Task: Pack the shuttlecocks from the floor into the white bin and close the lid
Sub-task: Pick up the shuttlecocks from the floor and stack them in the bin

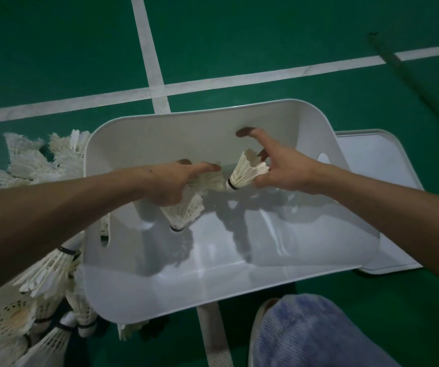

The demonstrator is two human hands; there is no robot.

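Observation:
The white bin (160, 292) stands open on the green court floor, with both my hands reaching into it. My left hand (172, 182) grips a few white feather shuttlecocks (186, 210), corks pointing down, just above the bin's floor. My right hand (283, 169) has its fingers spread, and a single shuttlecock (244, 173) lies sideways against its fingertips, cork to the left. Whether that hand still grips it is unclear. A heap of shuttlecocks (43, 274) lies on the floor left of the bin. The white lid (377, 165) rests flat to the bin's right, partly under it.
White court lines (157, 83) cross on the green floor beyond the bin. A dark thin rod (409, 75) lies at the upper right. My knee in blue cloth (319, 337) sits at the lower right, close to the bin's near wall.

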